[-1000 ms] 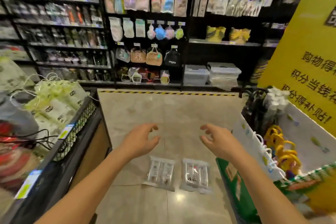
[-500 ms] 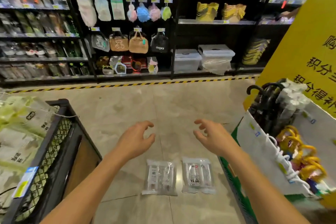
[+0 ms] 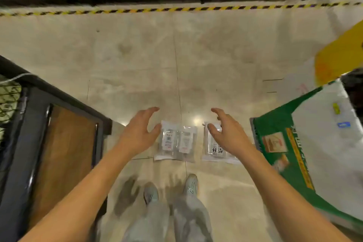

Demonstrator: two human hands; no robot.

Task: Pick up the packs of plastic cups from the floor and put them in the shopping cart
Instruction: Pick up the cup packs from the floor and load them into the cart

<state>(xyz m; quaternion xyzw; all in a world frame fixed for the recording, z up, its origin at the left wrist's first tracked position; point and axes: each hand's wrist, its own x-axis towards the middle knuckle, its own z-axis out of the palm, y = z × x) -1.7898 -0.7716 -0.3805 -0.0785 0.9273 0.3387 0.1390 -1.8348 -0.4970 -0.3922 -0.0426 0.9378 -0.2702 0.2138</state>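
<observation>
Packs first, in the head view: the left pack (image 3: 175, 141) and right pack (image 3: 213, 149) lie flat on the floor (image 3: 196, 55), side by side with a gap between them, just ahead of the person's shoes (image 3: 151, 194). Both look thin, clear and slippery. A good pick would likely come down at an edge, slide the fingers under, and pinch film and cups together rather than press on top. One pack per hand seems workable. A black mesh-sided cart (image 3: 17, 92), if that is the cart, stands at the left, so the carry would swing that way, away from the green-and-white bag (image 3: 275, 124) on the right.

The left hand (image 3: 140, 131) is empty and spread, fingers bent like a claw, thumb by the left pack's upper left corner; whether it touches cannot be told. The right hand (image 3: 228, 133) is likewise empty and spread, over the right pack's right side and hiding part of it. Both forearms reach forward and down.
</observation>
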